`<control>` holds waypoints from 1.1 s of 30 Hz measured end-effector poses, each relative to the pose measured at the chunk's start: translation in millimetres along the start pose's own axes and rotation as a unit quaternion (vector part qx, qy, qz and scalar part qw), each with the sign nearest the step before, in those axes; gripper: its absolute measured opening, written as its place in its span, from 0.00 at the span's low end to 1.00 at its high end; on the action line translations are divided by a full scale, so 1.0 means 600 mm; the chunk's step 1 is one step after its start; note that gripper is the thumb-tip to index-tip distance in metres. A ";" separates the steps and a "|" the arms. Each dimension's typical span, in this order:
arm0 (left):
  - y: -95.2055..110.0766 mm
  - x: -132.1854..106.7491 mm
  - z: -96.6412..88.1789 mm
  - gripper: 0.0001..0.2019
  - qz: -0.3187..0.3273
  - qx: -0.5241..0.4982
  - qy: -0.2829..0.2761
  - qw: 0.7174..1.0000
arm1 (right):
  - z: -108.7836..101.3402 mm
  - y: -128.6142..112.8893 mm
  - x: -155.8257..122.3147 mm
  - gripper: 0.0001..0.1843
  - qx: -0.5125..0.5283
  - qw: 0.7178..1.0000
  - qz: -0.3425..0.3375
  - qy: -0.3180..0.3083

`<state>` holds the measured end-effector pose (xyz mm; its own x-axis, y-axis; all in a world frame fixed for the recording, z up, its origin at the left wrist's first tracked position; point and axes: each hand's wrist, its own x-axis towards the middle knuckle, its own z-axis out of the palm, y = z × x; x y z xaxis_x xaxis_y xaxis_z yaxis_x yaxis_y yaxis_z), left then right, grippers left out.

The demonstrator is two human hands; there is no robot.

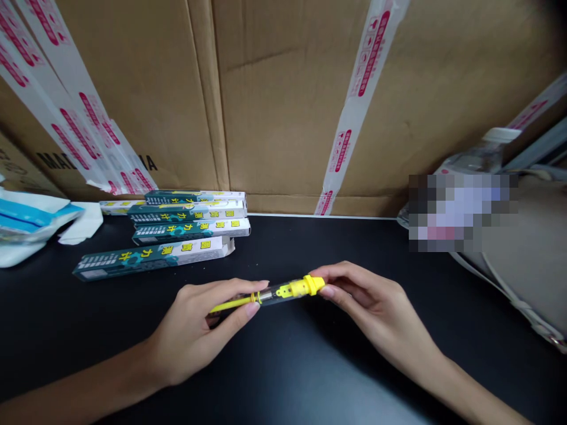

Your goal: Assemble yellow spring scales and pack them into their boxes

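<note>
Tube (287, 291) is held over the bench (283, 372), my left hand (197, 324) pinching it, my right hand (372, 298) its yellow cap (314, 285); I judge this cap work, next needing steadiness.

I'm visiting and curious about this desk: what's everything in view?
Tube: one, clear with yellow parts, between the hands
Narrow boxes: at least five, green and white, table's left
Packet: one, blue and white, far left
Loose piece: one, white, beside the packet
Cardboard: count unclear, brown, background
Tape: several strips, white with red print, on cardboard
Bottle: one, clear with white cap, right, label blurred
Bag: one, beige, right edge
Table: one, black, beneath the boxes
Left hand: one, bare, on the tube's left part
Right hand: one, bare, at its yellow right end
</note>
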<state>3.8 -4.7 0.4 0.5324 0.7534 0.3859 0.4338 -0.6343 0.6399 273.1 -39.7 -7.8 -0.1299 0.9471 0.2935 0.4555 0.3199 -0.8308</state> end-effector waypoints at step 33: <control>-0.042 0.016 -0.012 0.13 0.057 0.020 -0.041 0.997 | 0.005 0.018 0.009 0.05 -0.178 0.967 -0.179 -0.046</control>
<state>-7.4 19.6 -7.5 0.6374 0.6597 0.3981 0.3945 -0.7232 0.5669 274.7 -30.9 -16.7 -0.4049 0.7811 0.4753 0.6393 0.6135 -0.4636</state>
